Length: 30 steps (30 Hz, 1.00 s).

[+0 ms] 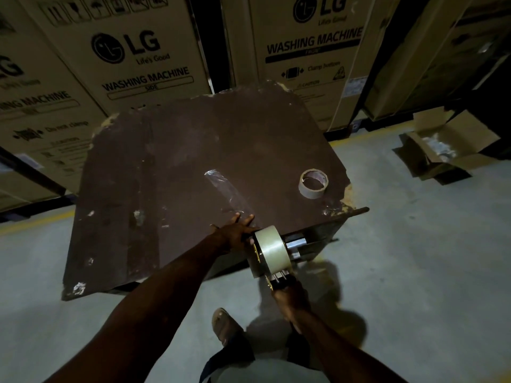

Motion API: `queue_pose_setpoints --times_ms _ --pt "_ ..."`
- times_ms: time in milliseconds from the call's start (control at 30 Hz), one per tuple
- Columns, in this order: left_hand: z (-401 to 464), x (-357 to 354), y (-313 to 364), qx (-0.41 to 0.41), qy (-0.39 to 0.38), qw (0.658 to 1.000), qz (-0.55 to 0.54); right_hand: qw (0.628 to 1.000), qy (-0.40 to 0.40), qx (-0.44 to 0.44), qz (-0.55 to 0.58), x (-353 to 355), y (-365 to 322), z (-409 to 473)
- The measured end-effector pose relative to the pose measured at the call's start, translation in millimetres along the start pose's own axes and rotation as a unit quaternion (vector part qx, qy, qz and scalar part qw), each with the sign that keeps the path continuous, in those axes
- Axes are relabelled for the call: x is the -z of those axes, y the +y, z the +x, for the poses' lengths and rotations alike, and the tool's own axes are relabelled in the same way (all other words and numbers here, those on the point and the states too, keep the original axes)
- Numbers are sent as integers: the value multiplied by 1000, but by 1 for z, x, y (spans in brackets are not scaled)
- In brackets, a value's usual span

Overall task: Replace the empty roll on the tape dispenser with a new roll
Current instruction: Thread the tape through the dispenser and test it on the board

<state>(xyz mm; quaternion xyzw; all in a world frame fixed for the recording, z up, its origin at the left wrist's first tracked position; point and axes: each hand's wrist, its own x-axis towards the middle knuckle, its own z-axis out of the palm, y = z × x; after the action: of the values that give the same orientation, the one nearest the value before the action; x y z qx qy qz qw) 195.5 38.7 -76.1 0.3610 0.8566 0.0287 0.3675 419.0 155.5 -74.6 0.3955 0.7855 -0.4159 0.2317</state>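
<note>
A full roll of clear tape (272, 248) sits on the tape dispenser (273, 280), held over the table's near right edge. My right hand (290, 299) grips the dispenser's handle from below. My left hand (235, 230) rests on the table beside the roll, fingers stretched forward against the dispenser's front end; whether it pinches the tape end is hidden. A strip of clear tape (224, 189) lies stuck along the tabletop ahead of my left hand. The empty cardboard core (313, 183) lies flat on the table at the right.
The worn dark brown table (166, 175) has chipped corners. Large washing machine cartons (132, 51) stand close behind it. An open cardboard box (448, 150) lies on the concrete floor at the right. My foot in a sandal (225, 324) is below the table.
</note>
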Motion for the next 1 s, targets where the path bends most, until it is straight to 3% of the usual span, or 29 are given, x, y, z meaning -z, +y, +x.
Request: queue_pose_setpoints --times_ms 200,267,400,567,767,867,1000 --pt "-4 0 4 36 19 995 -87 999 -13 -31 41 2 2 1" --pt "-12 -1 14 29 8 999 -23 998 -29 -37 41 -2 9 -5" --pt "-16 -31 1 14 26 999 32 992 -52 29 -112 -48 71 29" --pt "4 -10 -9 7 30 999 -16 991 -5 38 -129 -14 14 2" --pt "10 -10 -9 22 43 996 -74 989 6 47 -137 -20 29 23" --pt "21 -23 -20 17 51 998 -41 1000 -3 4 5 -10 30 17" --pt "36 -32 -32 24 51 997 -55 982 -35 -62 172 6 33 12"
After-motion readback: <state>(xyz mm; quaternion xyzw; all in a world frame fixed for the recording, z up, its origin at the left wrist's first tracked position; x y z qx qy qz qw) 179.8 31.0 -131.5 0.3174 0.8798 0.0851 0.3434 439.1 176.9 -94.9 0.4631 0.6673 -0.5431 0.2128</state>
